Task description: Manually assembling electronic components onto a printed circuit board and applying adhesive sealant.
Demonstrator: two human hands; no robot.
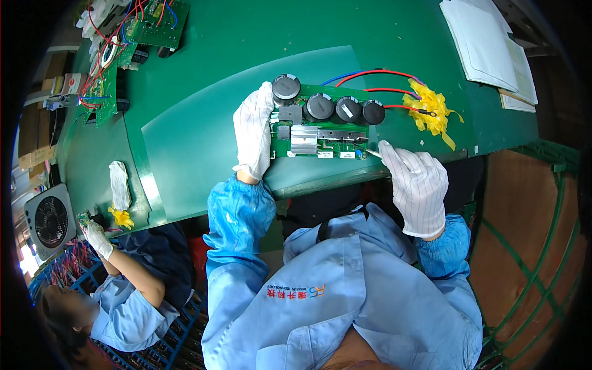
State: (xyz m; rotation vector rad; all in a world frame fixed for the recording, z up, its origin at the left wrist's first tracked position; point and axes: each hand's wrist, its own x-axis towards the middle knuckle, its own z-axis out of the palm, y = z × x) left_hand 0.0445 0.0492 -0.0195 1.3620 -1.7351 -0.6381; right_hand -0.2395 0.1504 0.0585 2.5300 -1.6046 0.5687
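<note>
My left hand [253,131], in a white striped glove, grips the left edge of a green circuit board [280,148]. The board carries several black round capacitors [319,107] along its far side and a silver heatsink [304,140] nearer to me. Red and blue wires [376,72] run off its right side to a bunch of yellow tape strips [430,106]. My right hand [416,185], gloved too, pinches a thin metal tool [372,152]. The tool's tip is at the board's near right corner; its kind is mostly hidden by the fingers.
Several wired circuit boards [154,28] lie at the table's far left. White papers [478,40] rest at the far right. A white glove [119,185] lies on the left, close to a co-worker [132,308] handling a small board. A grey fan [50,221] stands beyond the co-worker.
</note>
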